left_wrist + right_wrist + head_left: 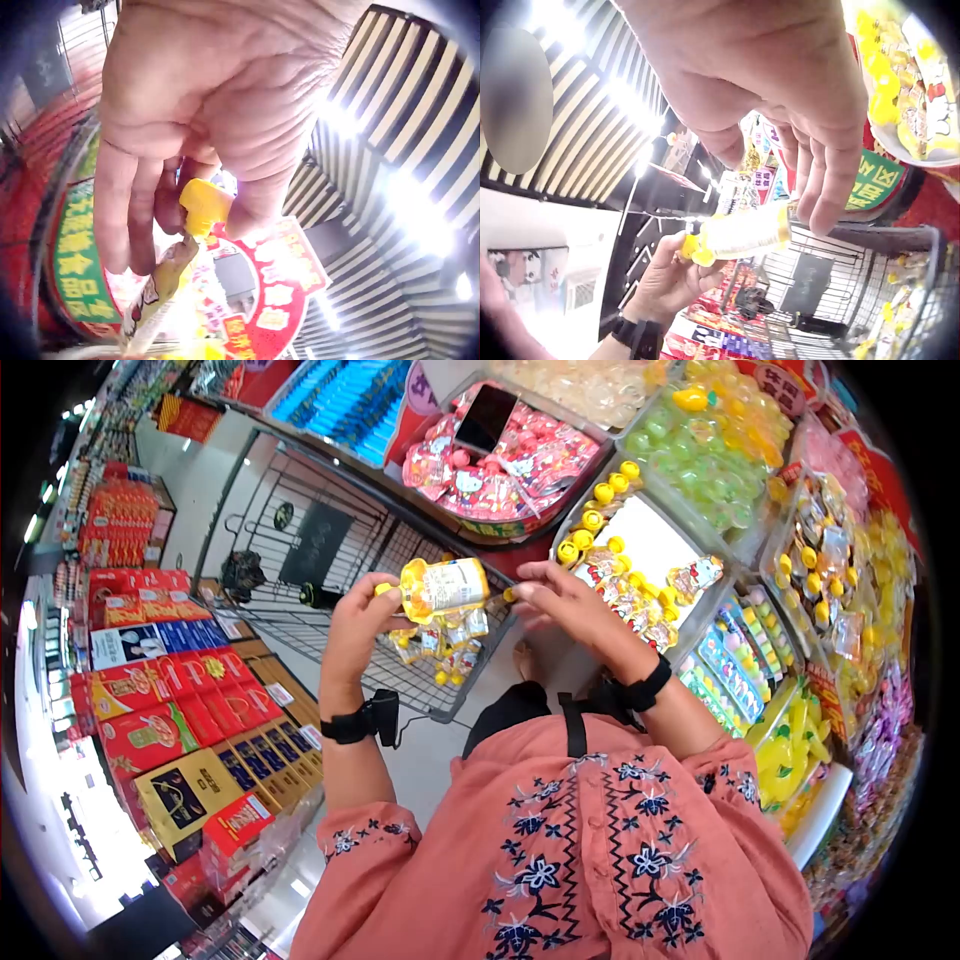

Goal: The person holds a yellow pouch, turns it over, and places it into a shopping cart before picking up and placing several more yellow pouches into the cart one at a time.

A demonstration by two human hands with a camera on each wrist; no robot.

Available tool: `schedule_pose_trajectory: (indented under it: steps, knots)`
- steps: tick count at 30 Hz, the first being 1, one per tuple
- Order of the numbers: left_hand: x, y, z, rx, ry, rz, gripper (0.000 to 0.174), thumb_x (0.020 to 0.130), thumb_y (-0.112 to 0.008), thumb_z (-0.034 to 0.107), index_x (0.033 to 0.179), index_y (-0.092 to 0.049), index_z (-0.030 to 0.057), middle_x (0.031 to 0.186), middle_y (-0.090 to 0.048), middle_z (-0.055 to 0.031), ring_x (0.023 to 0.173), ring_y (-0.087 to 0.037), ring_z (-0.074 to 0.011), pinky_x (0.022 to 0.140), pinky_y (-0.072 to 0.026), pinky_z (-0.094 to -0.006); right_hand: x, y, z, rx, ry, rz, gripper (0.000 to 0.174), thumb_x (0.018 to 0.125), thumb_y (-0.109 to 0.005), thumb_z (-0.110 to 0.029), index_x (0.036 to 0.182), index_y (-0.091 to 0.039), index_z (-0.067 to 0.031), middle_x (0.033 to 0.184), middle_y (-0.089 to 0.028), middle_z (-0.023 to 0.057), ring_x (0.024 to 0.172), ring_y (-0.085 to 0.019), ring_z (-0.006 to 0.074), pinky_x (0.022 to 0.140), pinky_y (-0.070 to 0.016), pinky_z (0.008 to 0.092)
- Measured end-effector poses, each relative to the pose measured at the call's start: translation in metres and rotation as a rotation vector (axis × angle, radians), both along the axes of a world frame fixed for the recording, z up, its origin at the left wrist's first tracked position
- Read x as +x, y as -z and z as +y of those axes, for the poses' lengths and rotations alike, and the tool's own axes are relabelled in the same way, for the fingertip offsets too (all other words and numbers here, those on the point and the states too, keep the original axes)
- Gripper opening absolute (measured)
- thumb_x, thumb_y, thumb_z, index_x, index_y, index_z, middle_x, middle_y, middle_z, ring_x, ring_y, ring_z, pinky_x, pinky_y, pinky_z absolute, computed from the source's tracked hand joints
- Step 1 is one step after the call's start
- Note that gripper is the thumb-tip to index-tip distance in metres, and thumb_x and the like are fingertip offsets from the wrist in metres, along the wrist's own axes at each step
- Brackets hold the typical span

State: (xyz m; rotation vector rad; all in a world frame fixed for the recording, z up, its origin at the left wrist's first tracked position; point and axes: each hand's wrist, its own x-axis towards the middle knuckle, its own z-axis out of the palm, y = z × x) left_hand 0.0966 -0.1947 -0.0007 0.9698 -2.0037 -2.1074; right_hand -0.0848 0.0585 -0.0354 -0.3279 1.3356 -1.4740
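Note:
My left hand pinches the yellow cap of a small pouch with a pale printed label, held over the shopping cart. The right hand is beside the pouch's far end, its fingers relaxed; in the right wrist view, the right fingers hang near the pouch, and whether they touch it I cannot tell. Similar yellow-capped pouches lie in the cart below. More such pouches fill a bin to the right.
The wire cart stands ahead and left. A phone lies on pink packets in a tub. Bins of green and yellow sweets line the right side. Red gift boxes are stacked at the left.

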Motion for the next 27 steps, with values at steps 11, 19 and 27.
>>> schedule_pose_trajectory:
  steps: [11,19,27]
  knots:
    - [-0.07,-0.073,0.092,0.051,0.107,0.248,0.034,0.1,-0.056,0.024,0.123,-0.056,-0.0012,0.114,-0.068,-0.0147,0.097,-0.071,-0.023,0.081,-0.0604,-0.039,-0.027,-0.055,0.056,-0.39,0.178,-0.213,0.04,0.104,-0.052,-0.031,0.131,-0.051,-0.0014,0.119,-0.064,0.0094,0.104,-0.067,0.0194,0.078,-0.0626,0.0328]
    - [-0.124,-0.088,0.14,0.029,0.238,0.316,0.033,0.102,-0.054,0.023,0.125,-0.057,-0.0007,0.113,-0.068,-0.0125,0.098,-0.07,-0.0198,0.081,-0.0596,-0.0343,-0.04,-0.04,0.109,-0.342,0.376,-0.001,0.041,0.105,-0.05,-0.033,0.13,-0.052,0.0003,0.117,-0.064,0.013,0.099,-0.069,0.021,0.073,-0.0624,0.0335]
    - [-0.156,-0.116,0.219,-1.059,0.717,0.667,0.037,0.082,-0.073,0.004,0.117,-0.064,0.0058,0.109,-0.063,-0.0122,0.099,-0.064,-0.031,0.084,-0.0522,-0.0384,-0.052,-0.05,0.142,-0.539,0.48,-0.374,0.062,0.102,-0.047,-0.053,0.136,-0.045,-0.0016,0.124,-0.059,0.0164,0.113,-0.062,0.0273,0.091,-0.0577,0.042]
